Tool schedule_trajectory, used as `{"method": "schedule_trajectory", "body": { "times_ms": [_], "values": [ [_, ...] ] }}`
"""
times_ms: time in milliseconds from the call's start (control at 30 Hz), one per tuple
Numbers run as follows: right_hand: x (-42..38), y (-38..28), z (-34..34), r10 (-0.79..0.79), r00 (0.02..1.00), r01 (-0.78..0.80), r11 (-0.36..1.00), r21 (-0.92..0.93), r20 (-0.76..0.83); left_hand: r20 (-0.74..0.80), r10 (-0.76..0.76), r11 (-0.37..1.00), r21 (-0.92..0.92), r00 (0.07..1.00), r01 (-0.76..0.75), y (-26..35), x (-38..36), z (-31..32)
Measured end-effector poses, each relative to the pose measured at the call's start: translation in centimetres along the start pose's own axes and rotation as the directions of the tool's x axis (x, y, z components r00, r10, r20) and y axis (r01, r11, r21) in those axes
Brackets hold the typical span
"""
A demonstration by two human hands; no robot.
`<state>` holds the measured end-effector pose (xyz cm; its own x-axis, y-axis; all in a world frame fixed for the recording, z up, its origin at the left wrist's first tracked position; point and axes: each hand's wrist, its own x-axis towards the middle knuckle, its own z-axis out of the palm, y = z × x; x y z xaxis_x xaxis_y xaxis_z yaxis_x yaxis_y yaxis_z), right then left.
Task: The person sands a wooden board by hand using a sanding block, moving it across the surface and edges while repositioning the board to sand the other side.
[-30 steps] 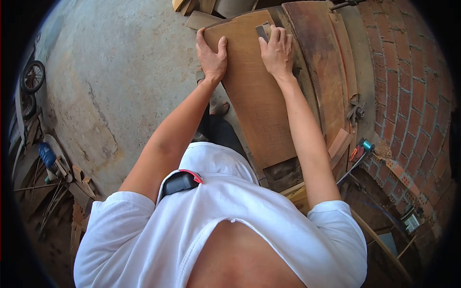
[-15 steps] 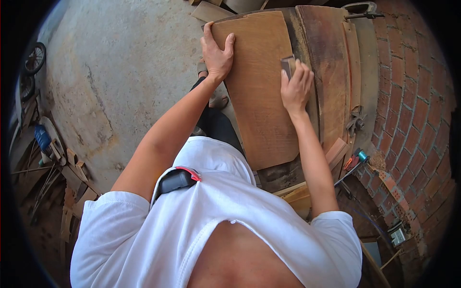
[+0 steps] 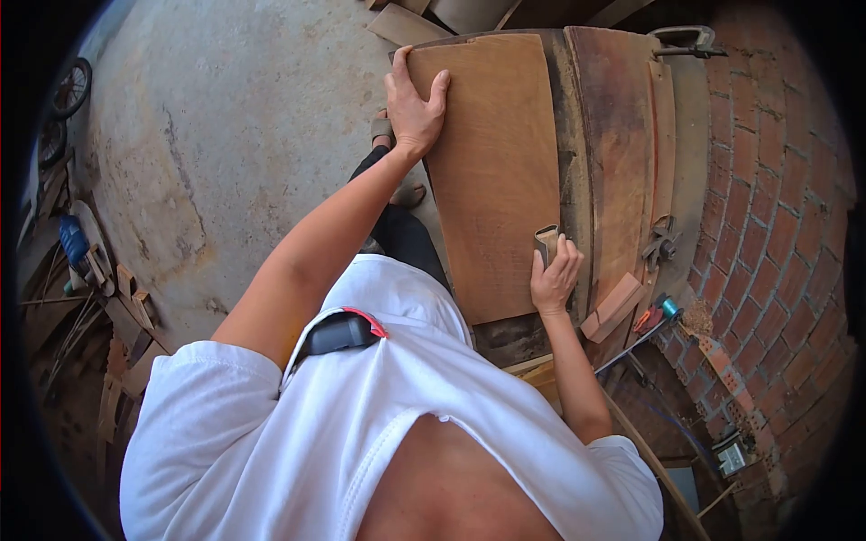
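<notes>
A brown wooden panel point(image 3: 496, 180) lies on the dark workbench. My left hand point(image 3: 417, 113) rests on its upper left part, fingers spread and hooked toward the left edge, thumb apart. By the panel's right edge, near its lower end, my right hand point(image 3: 556, 278) is closed around a sanding block point(image 3: 547, 239). The block looks like wood wrapped in dark sandpaper. It touches or nearly touches the panel's edge; exact contact is hidden by my fingers.
Right of the panel lies a darker board point(image 3: 616, 135), with a metal clamp point(image 3: 683, 42) at the far corner. Short wood pieces point(image 3: 613, 307) lie near the bench's right front. A brick wall point(image 3: 767, 207) bounds the right side; scrap wood point(image 3: 126, 316) is piled at left.
My right hand has moved down the panel's right edge, toward my body, with the sanding block. My left hand stays on the panel; the view has shifted slightly.
</notes>
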<state>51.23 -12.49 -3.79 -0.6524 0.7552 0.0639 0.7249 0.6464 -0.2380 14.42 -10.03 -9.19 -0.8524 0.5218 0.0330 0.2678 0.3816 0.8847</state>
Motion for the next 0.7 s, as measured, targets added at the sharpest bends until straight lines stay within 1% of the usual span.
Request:
{"method": "schedule_trajectory", "body": {
  "times_ms": [67, 133, 200, 233, 300, 333, 400, 433, 500, 533, 600, 633, 700],
  "values": [
    [4.2, -1.3, 0.4, -0.028, 1.0, 0.028, 1.0, 0.006, -0.006, 0.041, -0.064, 0.997, -0.031, 0.997, 0.065, 0.6, -0.1, -0.3],
    [12.6, -3.7, 2.0, -0.019, 0.996, 0.018, 1.0, -0.012, -0.084, 0.039, -0.05, 0.998, -0.025, 0.998, 0.051, 0.8, -0.1, -0.4],
    [21.3, -5.2, 3.7, -0.043, 0.985, 0.039, 0.999, -0.029, -0.167, 0.058, -0.099, 0.994, -0.041, 0.993, 0.102, 1.0, 0.0, -0.4],
    [25.1, -5.9, 4.1, -0.052, 0.979, 0.045, 0.998, -0.044, -0.198, 0.058, -0.085, 0.996, -0.036, 0.995, 0.087, 0.7, 0.1, -0.3],
    [30.5, -6.3, 5.3, -0.021, 0.97, 0.016, 1.0, -0.022, -0.241, 0.037, -0.047, 0.998, 0.039, 0.998, 0.046, 0.2, -0.1, 0.0],
    [30.5, -6.4, 5.2, -0.014, 0.969, 0.009, 1.0, -0.023, -0.248, 0.043, -0.039, 0.999, 0.036, 0.998, 0.037, 0.5, 0.0, -0.3],
    [30.3, -6.6, 5.0, 0.012, 0.97, -0.015, 1.0, -0.009, -0.242, 0.047, -0.095, 0.994, -0.054, 0.994, 0.098, 1.0, -0.2, -0.3],
    [27.9, -6.9, 4.6, -0.004, 0.971, 0.003, 1.0, -0.004, -0.238, 0.042, -0.099, 0.993, -0.062, 0.994, 0.102, 0.9, -0.1, -0.1],
    [21.1, -7.3, 3.9, 0.0, 0.985, 0.0, 1.0, 0.002, -0.172, -0.006, -0.004, 1.0, 0.008, 1.0, 0.004, 0.3, -0.1, 0.0],
    [17.3, -7.6, 3.6, 0.01, 0.991, -0.01, 1.0, 0.002, -0.136, -0.024, -0.016, 1.0, 0.005, 1.0, 0.016, 0.3, 0.1, 0.0],
    [10.4, -7.6, 2.5, -0.006, 0.998, 0.006, 1.0, -0.005, -0.064, 0.033, -0.074, 0.997, -0.013, 0.997, 0.075, 0.6, -0.2, -0.2],
    [9.6, -7.7, 2.1, -0.018, 0.998, 0.018, 1.0, -0.005, -0.058, 0.039, -0.097, 0.995, -0.012, 0.995, 0.097, 0.8, -0.2, -0.3],
    [9.2, -7.8, 2.0, 0.014, 1.0, -0.014, 1.0, 0.001, 0.011, 0.043, -0.111, 0.993, -0.021, 0.993, 0.112, 1.0, -0.1, -0.5]
  ]
}}
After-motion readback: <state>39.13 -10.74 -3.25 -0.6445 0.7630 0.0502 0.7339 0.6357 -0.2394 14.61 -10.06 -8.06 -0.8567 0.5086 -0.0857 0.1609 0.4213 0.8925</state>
